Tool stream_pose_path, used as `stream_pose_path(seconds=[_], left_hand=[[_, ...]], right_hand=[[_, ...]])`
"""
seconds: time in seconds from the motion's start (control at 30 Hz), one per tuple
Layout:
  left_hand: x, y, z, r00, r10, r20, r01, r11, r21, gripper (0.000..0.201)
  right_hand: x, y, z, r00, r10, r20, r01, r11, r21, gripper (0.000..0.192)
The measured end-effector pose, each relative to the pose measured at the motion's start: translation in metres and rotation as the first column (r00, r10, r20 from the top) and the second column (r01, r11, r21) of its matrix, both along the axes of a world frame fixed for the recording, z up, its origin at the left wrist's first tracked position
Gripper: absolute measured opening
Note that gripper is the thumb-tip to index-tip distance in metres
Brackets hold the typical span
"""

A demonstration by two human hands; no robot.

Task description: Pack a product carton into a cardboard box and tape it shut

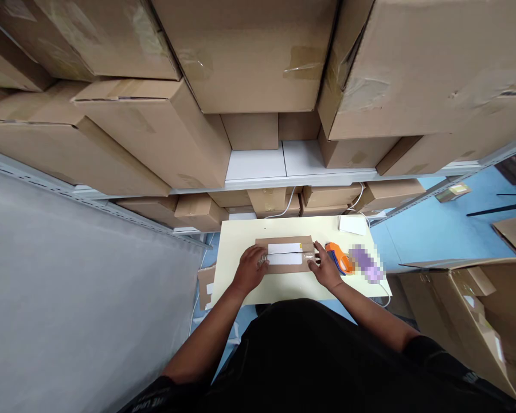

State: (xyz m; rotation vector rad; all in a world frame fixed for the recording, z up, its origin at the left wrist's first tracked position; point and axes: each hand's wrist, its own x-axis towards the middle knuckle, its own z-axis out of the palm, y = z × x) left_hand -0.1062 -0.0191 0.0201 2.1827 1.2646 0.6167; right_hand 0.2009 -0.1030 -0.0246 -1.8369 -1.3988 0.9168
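Small, distant view, so finger detail is hard to read; the person's dark torso cuts off the near edge of the pale yellow counter (241,235), and a blurred purple patch (367,264) hides whatever lies at its right end. Flat brown cardboard parcel (284,244) lies mid-counter, long side across, with two white strips or labels along its top and a shiny band of clear tape running between them. Left hand (251,268) rests on the parcel's left end, fingers spread flat, grip wide and holding nothing; something shiny shows at the fingertips, too small to name. Right hand (325,268) presses on the parcel's right end, fingers open and flat, also holding nothing. Orange and blue tape dispenser (339,257) sits just beside the right hand, whether touching it cannot be told. White paper slip (352,225) lies at the counter's far right corner. Stacked cardboard boxes (249,51) fill the shelf (258,166) above and behind; an open box (468,321) stands at right, cut off by the frame edge.
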Motion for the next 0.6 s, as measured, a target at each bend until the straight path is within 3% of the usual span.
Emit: stream_pose_path(seconds=[0.17, 0.3, 0.4, 0.5, 0.6], left_hand=[[-0.003, -0.014, -0.025, 1.0, -0.014, -0.013, 0.015, 0.997, 0.082, 0.033], [-0.002, -0.014, -0.033, 1.0, -0.01, -0.014, 0.011, 0.995, 0.096, 0.034], [-0.002, -0.015, -0.036, 1.0, -0.012, 0.004, 0.011, 0.995, 0.1, 0.034], [-0.002, -0.015, -0.037, 1.0, -0.008, 0.016, 0.006, 0.995, 0.102, 0.034], [-0.002, -0.015, -0.035, 1.0, -0.009, 0.003, 0.008, 0.994, 0.108, 0.034]], right_hand=[[0.008, -0.006, 0.0, 0.999, 0.016, 0.044, -0.018, 0.999, 0.048, 0.067], [0.042, -0.024, -0.004, 0.945, -0.015, 0.325, -0.025, 0.993, 0.119, 0.046], [0.068, -0.036, -0.015, 0.843, -0.007, 0.537, 0.024, 0.999, -0.023, 0.032], [0.079, -0.039, -0.033, 0.803, 0.008, 0.596, 0.134, 0.972, -0.193, 0.032], [0.079, -0.034, -0.048, 0.778, -0.018, 0.628, 0.231, 0.938, -0.259, 0.028]])
